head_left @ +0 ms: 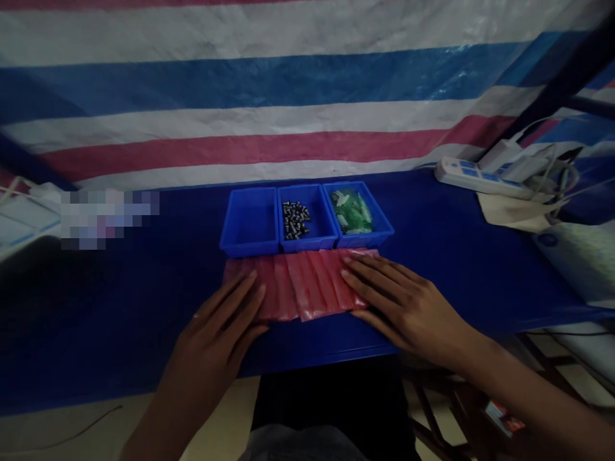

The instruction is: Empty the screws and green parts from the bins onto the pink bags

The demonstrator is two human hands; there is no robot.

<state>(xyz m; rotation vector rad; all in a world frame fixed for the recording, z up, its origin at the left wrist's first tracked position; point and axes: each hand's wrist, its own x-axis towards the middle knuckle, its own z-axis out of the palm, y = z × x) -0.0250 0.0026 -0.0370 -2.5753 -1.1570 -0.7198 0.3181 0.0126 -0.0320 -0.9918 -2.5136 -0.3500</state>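
A row of overlapping red plastic bags (pixel 307 285) lies flat on the blue table, in front of three blue bins. My left hand (pixel 221 326) rests on the row's left end with its fingers stretched out. On the right end lie the spread fingers of my right hand (pixel 398 298). The left bin (pixel 252 218) shows nothing inside. Small dark metal pieces that look like screws (pixel 294 219) fill part of the middle bin (pixel 321 221). Green and clear small plastic packets (pixel 353 211) lie in the right bin (pixel 379 221).
A white power strip (pixel 475 178) with plugs and cables stands at the back right, beside a beige sheet (pixel 512 211). A pale patterned object (pixel 579 256) is at the right edge. White items (pixel 29 218) and a blurred-out patch are at the left. Striped sheeting (pixel 269 83) hangs behind the table (pixel 432 250).
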